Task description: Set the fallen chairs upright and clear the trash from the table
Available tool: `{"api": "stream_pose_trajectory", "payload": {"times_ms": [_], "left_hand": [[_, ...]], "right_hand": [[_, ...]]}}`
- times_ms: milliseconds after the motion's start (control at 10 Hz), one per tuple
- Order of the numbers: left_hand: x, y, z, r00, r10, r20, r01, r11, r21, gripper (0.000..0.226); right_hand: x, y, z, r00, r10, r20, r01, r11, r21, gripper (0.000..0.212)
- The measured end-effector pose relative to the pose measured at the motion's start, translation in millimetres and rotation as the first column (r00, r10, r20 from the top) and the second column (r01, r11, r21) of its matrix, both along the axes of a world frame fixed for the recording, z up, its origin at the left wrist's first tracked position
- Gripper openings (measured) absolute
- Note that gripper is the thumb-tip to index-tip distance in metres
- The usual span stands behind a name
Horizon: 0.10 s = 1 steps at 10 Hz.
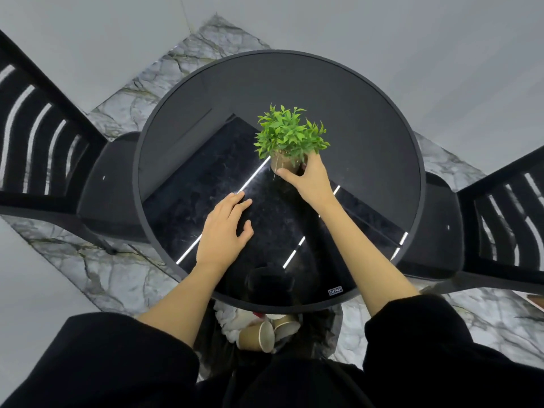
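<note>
Left hand (225, 228) flat on table (368, 119), right hand (309, 175) around plant pot (284, 163)

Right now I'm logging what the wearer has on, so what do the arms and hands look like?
Both hands, left hand and right hand, are bare: no gloves, rings or watch visible. The forearms are uncovered, with wide, loose black sleeves pushed back toward the elbows. The fabric looks plain, without markings.

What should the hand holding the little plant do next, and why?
Probably let go: the right hand grips the small green plant in its brown pot, which already stands upright on the round black glass table, while the brown paper cups sit below.
</note>
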<state>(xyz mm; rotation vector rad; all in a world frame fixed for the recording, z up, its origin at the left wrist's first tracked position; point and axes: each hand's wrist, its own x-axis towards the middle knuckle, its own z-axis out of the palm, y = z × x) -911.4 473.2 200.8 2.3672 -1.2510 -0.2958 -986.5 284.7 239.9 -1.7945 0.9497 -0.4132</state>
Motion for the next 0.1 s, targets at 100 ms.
{"api": "stream_pose_trajectory", "payload": {"times_ms": [100], "left_hand": [[-1.9, 0.1, 5.4, 1.0, 0.021, -0.022, -0.021, 1.0, 0.003, 0.041]], "right_hand": [[-16.9, 14.7, 3.4, 1.0, 0.013, -0.006, -0.012, 0.999, 0.031, 0.072]]}}
